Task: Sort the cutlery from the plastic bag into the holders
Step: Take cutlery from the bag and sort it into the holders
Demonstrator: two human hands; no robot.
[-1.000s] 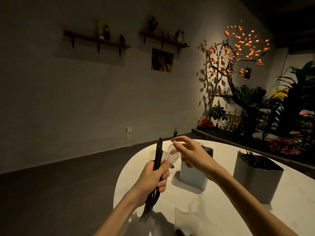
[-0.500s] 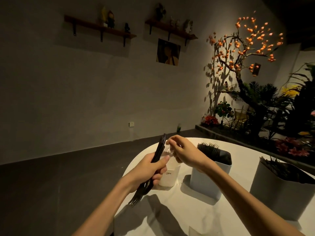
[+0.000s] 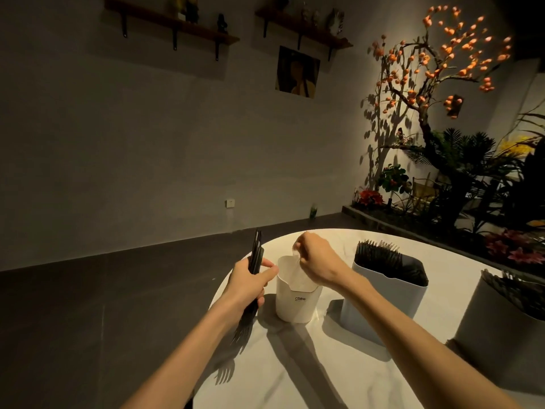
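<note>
My left hand (image 3: 247,283) grips a bundle of black plastic forks (image 3: 256,255), handles up and tines pointing down past my wrist. My right hand (image 3: 317,261) hovers over the white holder (image 3: 296,302) and pinches a clear plastic utensil (image 3: 298,261) that reaches down into the holder's mouth. To the right stands a light blue holder (image 3: 380,308) packed with black cutlery. A grey holder (image 3: 501,329) with more black cutlery sits at the right edge. The plastic bag is out of view.
All three holders stand on a white round table (image 3: 309,370), whose left edge runs just under my left hand. Beyond it are dark floor, a grey wall with shelves, and a planter bed with a lit tree (image 3: 436,69) at the right.
The view swung left, bringing the white holder to the centre. My right hand dropped from beside the fork bundle to above the white holder, lowering the clear utensil into it. The left hand keeps its forks.
</note>
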